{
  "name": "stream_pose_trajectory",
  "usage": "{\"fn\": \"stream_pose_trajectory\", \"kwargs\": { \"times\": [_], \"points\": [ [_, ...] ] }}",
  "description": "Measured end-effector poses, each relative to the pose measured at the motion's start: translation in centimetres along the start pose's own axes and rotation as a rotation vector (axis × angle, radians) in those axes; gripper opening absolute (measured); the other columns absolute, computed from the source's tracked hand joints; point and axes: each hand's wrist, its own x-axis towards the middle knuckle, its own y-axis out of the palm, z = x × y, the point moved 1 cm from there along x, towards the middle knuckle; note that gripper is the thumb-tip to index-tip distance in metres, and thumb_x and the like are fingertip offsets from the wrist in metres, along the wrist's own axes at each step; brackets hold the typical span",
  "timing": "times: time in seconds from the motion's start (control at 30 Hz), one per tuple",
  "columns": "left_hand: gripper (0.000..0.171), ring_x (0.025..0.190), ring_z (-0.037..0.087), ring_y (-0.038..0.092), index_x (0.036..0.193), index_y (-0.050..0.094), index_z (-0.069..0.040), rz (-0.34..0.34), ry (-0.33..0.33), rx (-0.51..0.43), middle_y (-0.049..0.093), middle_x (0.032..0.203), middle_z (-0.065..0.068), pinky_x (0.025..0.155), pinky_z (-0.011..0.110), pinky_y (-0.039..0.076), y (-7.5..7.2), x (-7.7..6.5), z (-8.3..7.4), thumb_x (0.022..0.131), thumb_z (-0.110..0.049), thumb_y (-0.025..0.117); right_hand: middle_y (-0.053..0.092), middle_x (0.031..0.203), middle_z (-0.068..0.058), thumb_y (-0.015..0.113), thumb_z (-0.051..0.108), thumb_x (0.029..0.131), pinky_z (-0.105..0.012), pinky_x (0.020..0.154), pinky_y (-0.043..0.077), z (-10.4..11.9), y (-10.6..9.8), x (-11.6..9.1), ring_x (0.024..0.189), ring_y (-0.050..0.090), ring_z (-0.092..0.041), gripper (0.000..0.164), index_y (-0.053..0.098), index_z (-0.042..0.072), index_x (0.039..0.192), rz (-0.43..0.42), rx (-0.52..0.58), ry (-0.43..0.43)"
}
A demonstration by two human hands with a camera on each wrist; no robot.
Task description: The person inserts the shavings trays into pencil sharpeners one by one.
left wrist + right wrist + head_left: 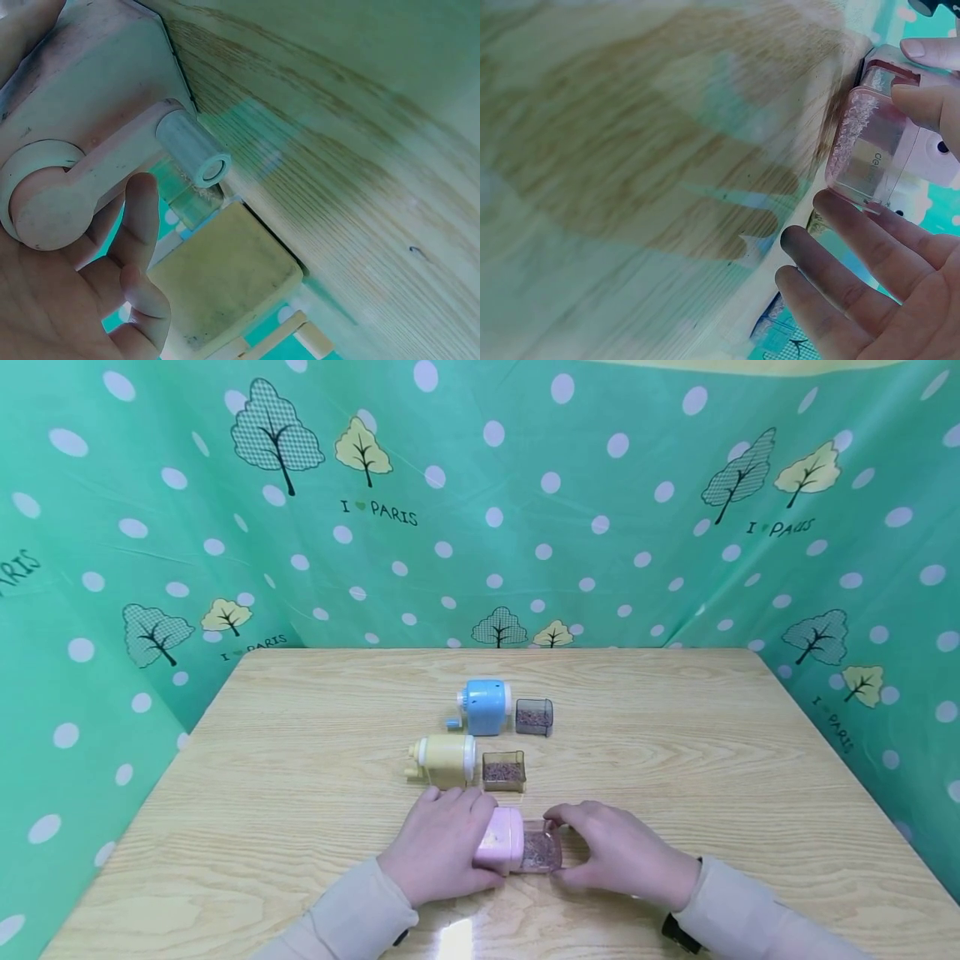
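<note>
My left hand (442, 843) grips a pink pencil sharpener (507, 839) that lies on its side near the front of the table. Its crank (124, 146) sits by my left palm in the left wrist view. At the sharpener's right end, my right hand (626, 853) pinches the clear shavings drawer (866, 150) between thumb and forefinger, the other fingers spread. This drawer sticks partly out of the body and has pencil shavings inside. Just beyond lies a yellow pencil sharpener (447, 760), its drawer (504, 781) of shavings lying apart on its right.
Farther back stands a blue pencil sharpener (486, 708), with its own shavings drawer (534, 718) off to the right. A green curtain (495, 543) with dots and trees encloses the wooden table (675, 760) at the back and sides.
</note>
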Motion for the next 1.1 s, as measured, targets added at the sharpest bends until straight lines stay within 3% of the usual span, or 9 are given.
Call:
{"fn": "stream_pose_trajectory", "kwargs": {
  "times": [0.33, 0.77, 1.1],
  "points": [
    [0.062, 0.073, 0.01, 0.047, 0.099, 0.06, -0.016, -0.03, 0.015, 0.007, 0.055, 0.085, -0.008, 0.067, 0.031, 0.035, 0.01, -0.01, -0.07, 0.063, -0.064, 0.078, 0.073, 0.113, -0.006, 0.082, 0.038, 0.07, -0.044, 0.087, 0.056, 0.02, 0.15, 0.09, 0.1, 0.067, -0.022, 0.065, 0.067, 0.005, 0.124, 0.0, -0.006, -0.011],
    [0.064, 0.075, 0.01, 0.048, 0.101, 0.061, -0.016, 0.0, -0.001, 0.001, 0.057, 0.087, -0.008, 0.069, 0.031, 0.036, 0.03, 0.0, -0.04, 0.063, -0.063, 0.079, 0.073, 0.11, -0.007, 0.082, 0.039, 0.07, -0.042, 0.082, 0.058, 0.2, 0.27, 0.28, 0.094, 0.067, -0.021, 0.066, 0.067, 0.003, 0.124, -0.005, -0.009, -0.04],
    [0.065, 0.075, 0.01, 0.048, 0.103, 0.062, -0.015, -0.001, 0.0, 0.01, 0.058, 0.089, -0.007, 0.068, 0.031, 0.035, 0.14, -0.03, 0.0, 0.063, -0.064, 0.079, 0.069, 0.098, -0.003, 0.084, 0.038, 0.068, -0.037, 0.074, 0.057, 0.23, 0.49, 0.44, 0.084, 0.061, -0.012, 0.066, 0.067, 0.005, 0.123, -0.009, -0.022, -0.051]
  ]
}}
